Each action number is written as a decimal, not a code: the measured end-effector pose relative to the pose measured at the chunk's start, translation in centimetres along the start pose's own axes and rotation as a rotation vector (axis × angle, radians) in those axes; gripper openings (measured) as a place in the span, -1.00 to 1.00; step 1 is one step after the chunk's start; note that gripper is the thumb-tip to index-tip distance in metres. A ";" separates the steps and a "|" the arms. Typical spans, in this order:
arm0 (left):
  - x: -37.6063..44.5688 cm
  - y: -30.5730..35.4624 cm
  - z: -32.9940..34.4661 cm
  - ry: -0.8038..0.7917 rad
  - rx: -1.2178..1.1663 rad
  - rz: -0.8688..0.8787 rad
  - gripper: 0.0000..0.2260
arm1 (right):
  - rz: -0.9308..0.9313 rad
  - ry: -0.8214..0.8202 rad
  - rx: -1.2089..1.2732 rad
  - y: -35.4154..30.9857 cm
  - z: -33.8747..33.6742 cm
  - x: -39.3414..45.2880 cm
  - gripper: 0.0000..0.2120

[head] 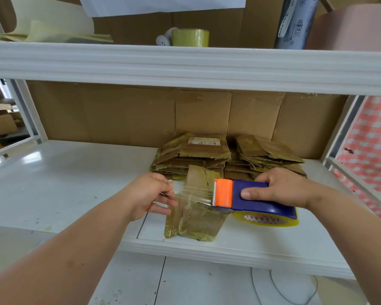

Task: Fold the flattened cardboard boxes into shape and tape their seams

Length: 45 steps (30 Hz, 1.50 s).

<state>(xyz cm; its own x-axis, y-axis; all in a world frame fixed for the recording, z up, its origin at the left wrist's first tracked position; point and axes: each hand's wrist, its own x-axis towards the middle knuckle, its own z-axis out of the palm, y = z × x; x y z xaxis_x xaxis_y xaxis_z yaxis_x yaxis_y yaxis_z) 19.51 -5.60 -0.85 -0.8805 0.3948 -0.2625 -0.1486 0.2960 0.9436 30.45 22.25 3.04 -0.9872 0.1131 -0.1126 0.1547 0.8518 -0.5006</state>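
My right hand has its grip wrapped around the blue plastic tape dispenser with the orange cutter head, thumb lying flat on top of its body. Under it sits the roll of clear yellowish packing tape, whose core carries red lettering I cannot read from this angle. My left hand pinches the free end of the clear tape strip, drawn taut between my fingers and the toothed blade. Just below the strip, on the white worktop, lies the small tape-covered brown cardboard box, still flat. Behind it are two stacks of flattened cardboard boxes; the top one bears a white printed label, too small to read.
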 end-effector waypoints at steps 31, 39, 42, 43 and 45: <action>1.6 -2.4 1.9 -0.011 0.318 -0.366 -0.88 | -0.013 -0.124 -0.118 -0.7 2.4 2.9 -0.31; 1.6 -4.5 1.5 -0.027 0.463 -0.327 -0.77 | -0.012 -0.119 -0.109 -0.5 2.5 3.0 -0.29; 1.8 -3.8 1.5 0.137 0.547 0.029 -0.74 | -0.008 -0.123 -0.091 -0.5 2.6 2.9 -0.29; 1.8 -3.2 1.6 0.172 0.585 0.189 -0.67 | -0.008 -0.120 -0.084 -0.5 2.6 2.8 -0.29; 1.5 -1.6 2.0 0.059 0.709 0.423 -0.53 | -0.011 -0.111 -0.069 -0.3 2.7 2.8 -0.28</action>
<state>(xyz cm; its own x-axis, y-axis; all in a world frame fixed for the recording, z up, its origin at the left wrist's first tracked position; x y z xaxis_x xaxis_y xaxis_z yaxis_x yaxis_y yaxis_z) 19.31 -3.79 -3.17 -0.8235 0.5554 0.1155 0.5022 0.6191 0.6038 27.76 20.89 0.56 -0.9778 0.0491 -0.2038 0.1367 0.8862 -0.4426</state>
